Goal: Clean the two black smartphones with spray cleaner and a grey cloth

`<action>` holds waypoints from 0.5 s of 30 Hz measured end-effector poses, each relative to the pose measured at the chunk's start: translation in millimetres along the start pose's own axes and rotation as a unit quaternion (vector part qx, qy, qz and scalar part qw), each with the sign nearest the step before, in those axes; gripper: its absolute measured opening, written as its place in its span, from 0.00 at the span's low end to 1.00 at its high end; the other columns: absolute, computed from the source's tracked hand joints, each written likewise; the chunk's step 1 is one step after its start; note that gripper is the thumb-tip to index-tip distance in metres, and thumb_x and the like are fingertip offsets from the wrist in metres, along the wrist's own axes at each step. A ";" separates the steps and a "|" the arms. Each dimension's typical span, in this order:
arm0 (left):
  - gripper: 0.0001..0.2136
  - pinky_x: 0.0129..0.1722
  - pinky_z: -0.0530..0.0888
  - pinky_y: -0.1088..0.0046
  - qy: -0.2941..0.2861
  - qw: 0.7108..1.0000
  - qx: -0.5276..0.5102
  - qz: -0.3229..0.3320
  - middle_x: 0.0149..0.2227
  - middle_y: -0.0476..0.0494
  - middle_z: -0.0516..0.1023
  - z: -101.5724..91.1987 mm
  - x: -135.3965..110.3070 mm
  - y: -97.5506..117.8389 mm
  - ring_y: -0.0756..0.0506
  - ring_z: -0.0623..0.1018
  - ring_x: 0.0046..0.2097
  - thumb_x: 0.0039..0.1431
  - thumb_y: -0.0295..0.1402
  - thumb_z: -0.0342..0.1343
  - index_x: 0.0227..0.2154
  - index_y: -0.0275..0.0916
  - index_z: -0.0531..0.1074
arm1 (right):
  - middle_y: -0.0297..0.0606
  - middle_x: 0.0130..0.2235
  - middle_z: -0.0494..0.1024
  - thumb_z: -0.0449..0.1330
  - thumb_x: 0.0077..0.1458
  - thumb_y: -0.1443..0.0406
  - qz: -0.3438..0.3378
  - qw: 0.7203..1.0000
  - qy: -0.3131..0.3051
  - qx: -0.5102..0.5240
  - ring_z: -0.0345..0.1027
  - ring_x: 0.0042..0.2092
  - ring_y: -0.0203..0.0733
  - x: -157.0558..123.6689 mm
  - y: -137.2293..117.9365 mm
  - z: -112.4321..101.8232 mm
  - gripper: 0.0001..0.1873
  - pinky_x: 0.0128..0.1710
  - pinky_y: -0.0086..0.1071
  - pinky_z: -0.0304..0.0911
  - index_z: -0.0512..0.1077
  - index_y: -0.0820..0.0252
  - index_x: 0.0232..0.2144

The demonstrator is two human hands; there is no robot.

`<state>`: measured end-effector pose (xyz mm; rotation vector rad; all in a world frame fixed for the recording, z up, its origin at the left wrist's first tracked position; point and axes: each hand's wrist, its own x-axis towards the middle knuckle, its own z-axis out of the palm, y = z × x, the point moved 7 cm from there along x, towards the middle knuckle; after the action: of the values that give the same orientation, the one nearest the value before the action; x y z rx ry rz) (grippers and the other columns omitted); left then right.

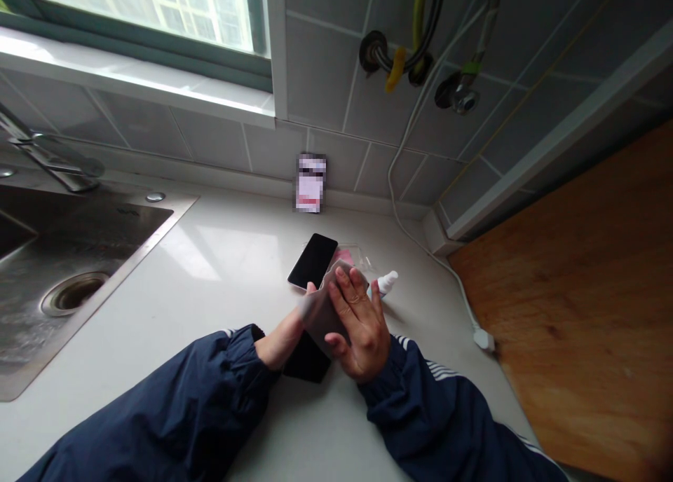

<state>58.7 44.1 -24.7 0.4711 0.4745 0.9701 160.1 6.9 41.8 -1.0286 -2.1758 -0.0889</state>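
A thin grey cloth (322,321) is between my two hands above the counter. My left hand (284,338) supports it from beneath, the thumb showing at its edge and the other fingers hidden. Flat on top of the cloth lies my right hand (362,328), fingers stretched out. Whether anything is under the cloth cannot be seen. Just beyond the hands a smartphone (313,260) with a dark screen lies face up. A white-capped spray bottle (388,283) is partly hidden behind my right fingers. Below the hands lies a flat black item (308,361), partly covered.
A clear plastic case or tray (360,254) with something pink sits behind the hands. A blurred-out phone-like item (310,183) leans on the wall. To the left is a steel sink (150,240) with a faucet (57,163). A white cable with plug (482,340) runs along the right, by a wooden panel (578,279).
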 end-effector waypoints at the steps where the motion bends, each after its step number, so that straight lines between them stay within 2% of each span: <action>1: 0.17 0.73 0.48 0.66 0.001 1.000 0.009 0.010 0.67 0.50 0.71 0.7 -4.4 1.1 0.46 0.46 0.76 0.72 0.33 0.47 0.52 0.42 0.81 | 0.44 0.74 0.55 0.35 0.73 0.46 0.007 1.000 0.006 -0.004 0.40 0.76 0.53 0.6 2.0 -1.5 0.37 0.75 0.56 0.31 0.42 0.54 0.76; 5: 0.14 0.74 0.49 0.65 0.003 0.995 0.091 0.038 0.66 0.42 0.73 13.2 -19.1 11.5 0.40 0.54 0.75 0.68 0.36 0.57 0.50 0.38 0.82 | 0.42 0.76 0.49 0.37 0.74 0.48 0.020 0.999 0.033 -0.003 0.39 0.76 0.55 1.7 8.0 -7.6 0.36 0.74 0.57 0.35 0.42 0.55 0.76; 8: 0.16 0.73 0.52 0.70 0.011 0.997 0.078 0.015 0.67 0.44 0.71 24.4 -21.5 15.4 0.45 0.57 0.74 0.71 0.36 0.54 0.56 0.41 0.79 | 0.42 0.76 0.48 0.38 0.74 0.48 0.026 0.999 0.040 0.002 0.39 0.76 0.57 2.2 10.5 -9.8 0.36 0.73 0.59 0.38 0.42 0.55 0.76; 11: 0.20 0.71 0.60 0.66 0.020 0.999 0.022 -0.012 0.63 0.45 0.76 32.1 -20.8 16.2 0.44 0.63 0.72 0.73 0.37 0.50 0.64 0.45 0.71 | 0.42 0.76 0.49 0.38 0.74 0.47 0.028 0.999 0.035 0.006 0.38 0.76 0.58 2.6 10.4 -9.0 0.36 0.73 0.60 0.39 0.42 0.55 0.76; 15: 0.26 0.69 0.64 0.65 0.039 0.998 -0.017 -0.037 0.60 0.40 0.78 30.6 -18.5 14.7 0.40 0.70 0.68 0.74 0.45 0.44 0.67 0.40 0.67 | 0.43 0.75 0.51 0.38 0.73 0.46 0.007 1.000 0.008 0.014 0.36 0.77 0.58 1.1 3.6 -2.6 0.38 0.74 0.59 0.34 0.42 0.57 0.76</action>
<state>57.7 30.3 11.4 0.3840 0.5414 0.9265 163.6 9.2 43.6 -1.0233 -2.1497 -0.0611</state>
